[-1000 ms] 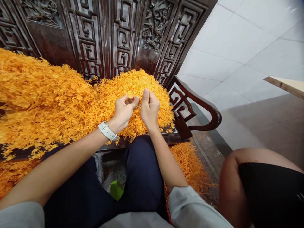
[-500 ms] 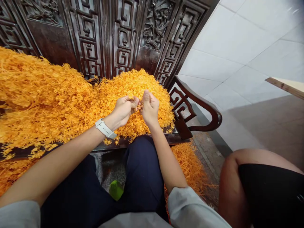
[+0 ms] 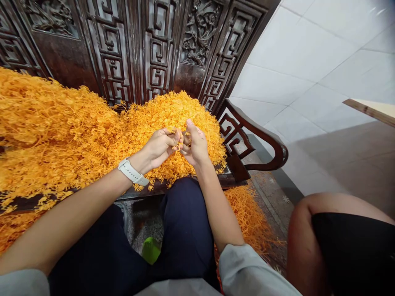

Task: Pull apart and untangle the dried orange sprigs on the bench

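Note:
Both of my hands meet above a heap of orange plastic sprigs on a dark wooden bench. My left hand, with a pale watch strap at the wrist, is closed in a pinch on a small orange plastic sprig. Bits of orange stick out between its fingertips. Facing it, my right hand has its fingers curled at the same sprig, the thumb raised away from them. Some orange shows between that thumb and the fingers. The sprig's exact shape is mostly hidden.
A larger orange heap covers the bench to the left. Behind rises the carved backrest; the curved armrest stands at right. More orange pieces lie on the floor. Another person's knee is at lower right.
My right thumb has lifted away from its fingers, and the hand has turned and opened slightly. My left hand keeps its pinch, with more orange showing at the fingertips. The view has shifted slightly.

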The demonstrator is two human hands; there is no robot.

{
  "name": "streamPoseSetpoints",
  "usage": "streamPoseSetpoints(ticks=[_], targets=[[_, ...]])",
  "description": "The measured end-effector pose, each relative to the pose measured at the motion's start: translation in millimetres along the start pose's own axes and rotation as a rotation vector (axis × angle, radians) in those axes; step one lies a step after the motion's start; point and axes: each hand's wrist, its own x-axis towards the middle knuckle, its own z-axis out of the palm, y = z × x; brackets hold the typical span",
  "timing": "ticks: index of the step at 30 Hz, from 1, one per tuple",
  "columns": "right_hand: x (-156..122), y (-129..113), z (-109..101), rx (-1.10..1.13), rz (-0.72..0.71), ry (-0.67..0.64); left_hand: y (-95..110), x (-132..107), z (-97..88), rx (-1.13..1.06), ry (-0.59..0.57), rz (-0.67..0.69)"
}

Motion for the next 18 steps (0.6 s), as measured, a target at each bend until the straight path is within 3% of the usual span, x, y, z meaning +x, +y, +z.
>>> streamPoseSetpoints(ticks=[3, 5, 7, 9, 11, 14, 16, 18], targets=[[-9, -7, -5, -0.004, 0.023, -0.116, 8, 4, -3.3, -0.015, 0.055, 0.067], [-15, -14, -12, -0.037, 0.019, -0.207, 17, 9, -10.7, -0.020, 0.151, 0.130], [-16, -22, -23, -0.096, -0.055, -0.214, 26, 14, -22.3, 0.005, 0.247, 0.183], [-6, -26, -37, -0.197, -0.189, -0.068, 34, 18, -37.1, 0.057, 0.306, 0.252], [11, -22, -52, -0.398, -0.304, 0.195, 43, 22, -53.1, 0.130, 0.339, 0.334], [37, -3, -72, -0.825, -0.274, 0.495, 57, 28, -74.7, 0.232, 0.422, 0.447], [46, 12, -80, -1.014, -0.178, 0.502, 65, 30, -85.1, 0.294, 0.466, 0.504], [46, 21, -81, -1.071, -0.179, 0.446, 73, 30, -90.8, 0.357, 0.484, 0.563]])
